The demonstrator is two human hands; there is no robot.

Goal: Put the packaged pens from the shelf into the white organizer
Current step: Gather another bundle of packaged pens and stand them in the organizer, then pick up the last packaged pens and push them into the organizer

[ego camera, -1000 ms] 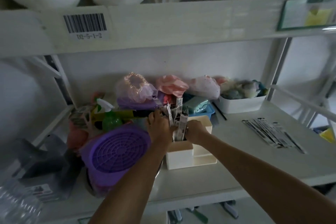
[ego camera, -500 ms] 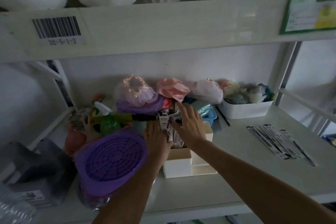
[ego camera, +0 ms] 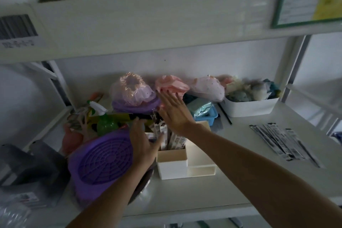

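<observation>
The white organizer (ego camera: 174, 167) stands at the middle of the shelf, with several packaged pens (ego camera: 174, 141) upright in its tall left compartment. My left hand (ego camera: 143, 141) rests against the left side of those pens, fingers around their edge. My right hand (ego camera: 174, 112) is flat and spread above and behind the pens, holding nothing. More packaged pens (ego camera: 281, 141) lie in a loose row on the shelf at the right, apart from both hands.
A purple round basket (ego camera: 103, 161) leans just left of the organizer. Behind stand a green spray bottle (ego camera: 106, 123), bagged pink and purple items (ego camera: 133, 90), a blue basket (ego camera: 205, 113) and a white bin (ego camera: 251, 106). An upper shelf board (ego camera: 166, 18) hangs overhead.
My right hand has let go of the pens in the organizer and lifted up and back, opening flat. The left hand stays by the pens. The view has shifted right.
</observation>
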